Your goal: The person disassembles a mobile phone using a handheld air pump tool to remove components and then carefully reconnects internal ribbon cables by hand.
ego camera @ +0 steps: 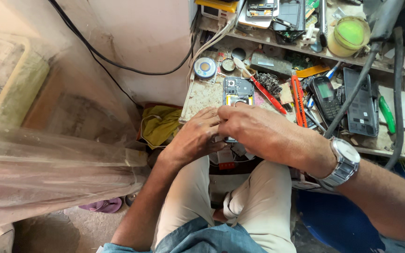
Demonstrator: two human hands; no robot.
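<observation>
The opened phone [238, 91], back cover off and internal parts exposed, lies flat on the worn workbench [202, 96], its lower half hidden beneath both hands and its upper half projecting beyond the fingertips. The left hand [195, 136] rests against the phone's left edge with fingers curled and close together, and the right hand [254, 129], a metal wristwatch [345, 161] on its wrist, lies over the lower body with fingers bent down onto it; whether either hand actually pinches the phone cannot be told. Just beside the phone on the right lie a red-handled tool [268, 96] and an orange utility knife [299, 100], with 1 dark keypad phone [326, 96] farther right.
</observation>
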